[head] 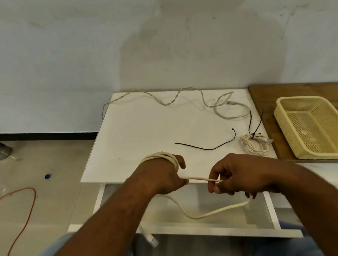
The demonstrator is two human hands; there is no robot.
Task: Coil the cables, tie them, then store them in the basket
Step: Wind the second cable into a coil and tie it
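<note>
Holding cream network cable (198, 178) looped round my left hand (162, 175), fingers pinching it. Right hand (239, 175) pinches the same strand, both left of the yellow basket (299, 98).

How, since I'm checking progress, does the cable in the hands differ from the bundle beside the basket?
The cable is partly wound round the left hand, its tail loose; the bundle is fully coiled. The bundle has a black tie; the cable has none. Both are cream, neither in the basket.

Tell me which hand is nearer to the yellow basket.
Right. The right hand, gripping the cable, is left of the basket; the left hand lies farther left.
</note>
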